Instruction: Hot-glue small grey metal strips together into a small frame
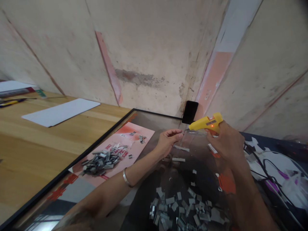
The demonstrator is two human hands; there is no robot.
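Note:
A yellow hot glue gun with a small lit orange light is gripped in my right hand, its nozzle pointing left. My left hand has thumb and fingers pinched together close to the nozzle tip; what they hold is too small to make out. Below the hands, narrow grey strips lie on the dark glossy surface. Nearer to me is a loose spread of small grey metal-looking pieces. More such pieces form a pile on a pink printed sheet left of my left arm.
A black phone leans against the wall behind the glue gun. On the right are tangled cables and white plastic. White paper lies on the wooden table at left, beyond the surface's black edge.

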